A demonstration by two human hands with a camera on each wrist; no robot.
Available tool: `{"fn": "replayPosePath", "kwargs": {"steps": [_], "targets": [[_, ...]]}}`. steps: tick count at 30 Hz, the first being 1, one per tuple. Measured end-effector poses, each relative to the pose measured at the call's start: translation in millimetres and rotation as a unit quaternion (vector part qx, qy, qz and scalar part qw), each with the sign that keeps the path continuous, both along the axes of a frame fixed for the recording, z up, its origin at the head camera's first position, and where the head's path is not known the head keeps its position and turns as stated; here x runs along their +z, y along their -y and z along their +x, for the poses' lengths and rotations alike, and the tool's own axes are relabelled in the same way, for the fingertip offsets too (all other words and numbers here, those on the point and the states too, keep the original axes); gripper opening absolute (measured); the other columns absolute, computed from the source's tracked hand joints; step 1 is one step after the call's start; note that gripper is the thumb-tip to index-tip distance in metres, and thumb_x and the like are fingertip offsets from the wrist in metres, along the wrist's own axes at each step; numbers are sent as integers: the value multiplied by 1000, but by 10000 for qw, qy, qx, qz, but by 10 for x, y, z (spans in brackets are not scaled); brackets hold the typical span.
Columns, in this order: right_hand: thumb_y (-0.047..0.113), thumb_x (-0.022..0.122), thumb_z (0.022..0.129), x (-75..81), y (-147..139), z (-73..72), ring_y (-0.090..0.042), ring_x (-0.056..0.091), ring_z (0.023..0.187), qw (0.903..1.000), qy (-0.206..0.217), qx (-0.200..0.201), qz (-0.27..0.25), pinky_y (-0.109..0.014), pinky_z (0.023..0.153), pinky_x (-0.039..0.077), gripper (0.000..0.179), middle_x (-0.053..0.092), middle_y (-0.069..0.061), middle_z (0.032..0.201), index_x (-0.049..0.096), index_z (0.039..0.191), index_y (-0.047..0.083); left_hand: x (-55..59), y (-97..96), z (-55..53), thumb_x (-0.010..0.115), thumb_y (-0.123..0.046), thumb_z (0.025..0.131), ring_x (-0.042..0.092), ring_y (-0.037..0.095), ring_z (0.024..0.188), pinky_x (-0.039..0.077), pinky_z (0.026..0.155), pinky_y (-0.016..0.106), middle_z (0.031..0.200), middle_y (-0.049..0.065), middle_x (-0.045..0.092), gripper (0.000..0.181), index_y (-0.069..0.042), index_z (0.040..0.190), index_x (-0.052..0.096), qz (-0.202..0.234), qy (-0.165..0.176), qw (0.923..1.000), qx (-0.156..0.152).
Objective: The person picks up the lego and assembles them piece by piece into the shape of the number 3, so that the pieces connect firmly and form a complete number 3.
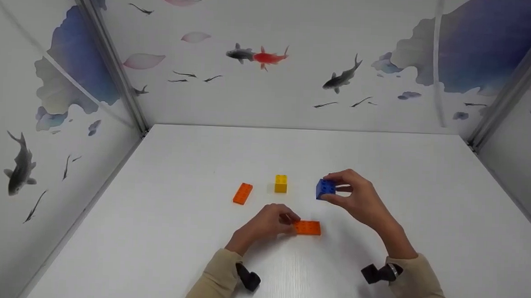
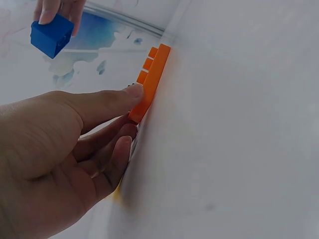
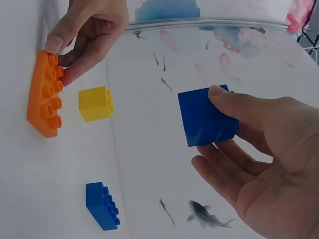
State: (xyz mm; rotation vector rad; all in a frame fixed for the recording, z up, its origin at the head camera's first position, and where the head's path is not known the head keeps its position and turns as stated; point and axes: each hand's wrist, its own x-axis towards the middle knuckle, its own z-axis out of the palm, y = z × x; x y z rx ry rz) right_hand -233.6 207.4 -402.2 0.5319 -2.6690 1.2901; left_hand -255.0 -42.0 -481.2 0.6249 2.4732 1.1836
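Left hand [image 1: 267, 221] pinches orange brick [image 1: 309, 228] (right hand [image 1: 362, 201], blue [image 1: 323, 190])

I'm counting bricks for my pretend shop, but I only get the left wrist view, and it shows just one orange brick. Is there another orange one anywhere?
Observer: Yes. The head view shows a second orange brick lying on the table, to the left of the yellow brick.
Operator: Cool! I see only one blue brick, the one being held up. Are there more blues?
Observer: One more that I can see. The right wrist view shows another blue brick on the table, apart from the yellow brick.
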Motion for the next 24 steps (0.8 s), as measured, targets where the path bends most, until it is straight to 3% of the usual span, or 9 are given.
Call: {"fn": "replayPosePath", "kwargs": {"steps": [10,15,24], "targets": [[23,81,85,-231,-2,-81,-33,62,115,9947,965,129,332,-49,99,55,44,64,-14,123,63,123,12,-7,-13,-14,75,-20,90,61,11,96,54,90,27,109,-4,70,25,-18,115,74,-6,107,9999,79],[24,83,83,-267,-7,-130,-27,62,111,9926,1073,337,467,-49,101,54,44,67,-9,119,64,121,12,32,-14,-43,75,-18,90,61,12,96,54,92,29,110,-3,70,26,-17,116,73,-17,119,9998,168],[28,83,82,-376,50,-154,-22,64,105,9860,1457,507,629,-38,89,59,39,69,-6,113,66,114,14,-9,-8,-47,74,-17,91,60,11,97,54,94,29,113,-3,70,25,-16,116,73,31,128,9995,270]]}}
